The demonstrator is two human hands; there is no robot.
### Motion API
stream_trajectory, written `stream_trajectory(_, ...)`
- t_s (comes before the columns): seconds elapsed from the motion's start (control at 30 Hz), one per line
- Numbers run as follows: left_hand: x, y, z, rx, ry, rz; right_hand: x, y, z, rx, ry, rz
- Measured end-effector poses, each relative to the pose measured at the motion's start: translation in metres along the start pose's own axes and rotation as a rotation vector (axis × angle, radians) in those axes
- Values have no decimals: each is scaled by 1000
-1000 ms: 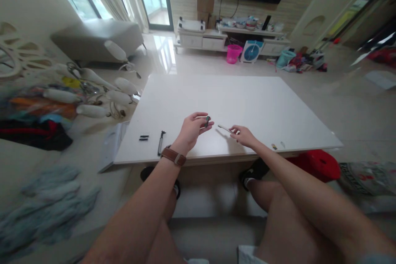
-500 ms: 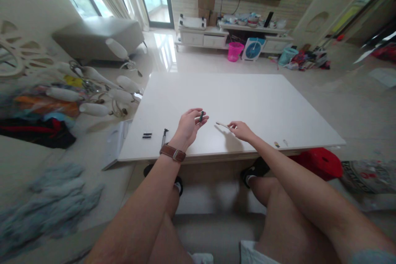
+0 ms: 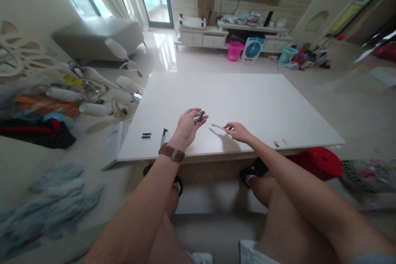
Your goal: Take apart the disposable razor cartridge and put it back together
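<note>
My left hand (image 3: pixel 187 125), with a brown watch strap on its wrist, hovers over the white table (image 3: pixel 247 99) and pinches a small dark green piece (image 3: pixel 201 116) between thumb and fingertips. My right hand (image 3: pixel 237 131) is just to its right, fingers closed on a thin pale stick (image 3: pixel 218 126) that points left toward the green piece. A short gap separates the stick's tip from the green piece. Both hands are near the table's front edge.
On the table's left lie a small black part (image 3: pixel 146 135) and a dark slim tool (image 3: pixel 162 135); two tiny bits (image 3: pixel 278 143) lie at right. A red stool (image 3: pixel 318 161) stands by my right knee. A white chandelier (image 3: pixel 93 90) lies on the floor left.
My right hand and the stick have drifted slightly left, toward the green piece. The left hand has barely moved.
</note>
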State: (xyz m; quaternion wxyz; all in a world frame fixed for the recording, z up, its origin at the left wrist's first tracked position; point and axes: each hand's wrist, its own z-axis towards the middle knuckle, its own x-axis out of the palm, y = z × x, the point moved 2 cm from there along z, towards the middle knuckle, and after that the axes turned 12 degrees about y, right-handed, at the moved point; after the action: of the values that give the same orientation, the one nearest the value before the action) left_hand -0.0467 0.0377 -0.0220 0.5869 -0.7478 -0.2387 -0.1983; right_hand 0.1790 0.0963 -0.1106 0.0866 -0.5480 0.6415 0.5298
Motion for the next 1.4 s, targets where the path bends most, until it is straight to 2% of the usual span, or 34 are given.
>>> stream_trajectory(0.07,0,0,0,1,0,-1,0,-8,2,52,-45,-31)
stream_trajectory(0.17,0,-1,0,10,-15,2,23,-1,-3,25,28,-56)
stream_trajectory(0.23,-1,-1,1,15,-25,-3,43,15,-8,-46,168,-62)
stream_trajectory(0.3,-1,0,1,25,-23,-13,55,33,-14,-136,380,-66)
stream_trajectory(0.37,0,1,1,34,-17,-16,54,46,-17,-269,554,-72)
stream_trajectory(0.4,0,1,1,36,-15,-13,47,49,-17,-323,567,-70)
stream_trajectory(0.43,0,2,1,35,-12,-8,38,48,-15,-339,509,-73)
stream_trajectory(0.47,0,2,0,34,-9,-2,28,45,-12,-310,395,-80)
stream_trajectory(0.53,1,3,-1,33,5,14,9,32,-5,-176,129,-118)
stream_trajectory(0.6,2,3,-2,33,22,34,4,19,-2,-81,7,-155)
stream_trajectory(0.63,3,4,-2,32,25,47,6,15,-1,-67,14,-162)
stream_trajectory(0.7,4,4,-3,25,29,76,19,14,-5,-95,127,-160)
stream_trajectory(0.8,6,6,-3,22,46,121,41,28,-16,-210,382,-145)
stream_trajectory(0.87,7,7,-3,30,62,139,45,40,-22,-308,457,-124)
stream_trajectory(0.9,7,7,-2,36,67,142,42,43,-24,-336,424,-115)
stream_trajectory(0.97,6,9,-2,40,75,142,29,44,-23,-330,260,-111)
stream_trajectory(1.03,5,10,-1,31,97,153,11,38,-21,-259,85,-125)
stream_trajectory(1.1,5,11,-2,24,134,193,-3,31,-20,-200,-9,-140)
stream_trajectory(1.23,11,16,-7,-2,226,246,-14,25,-26,-171,-76,-149)
stream_trajectory(1.4,25,29,-12,-154,227,47,-9,31,-34,-184,-70,-159)
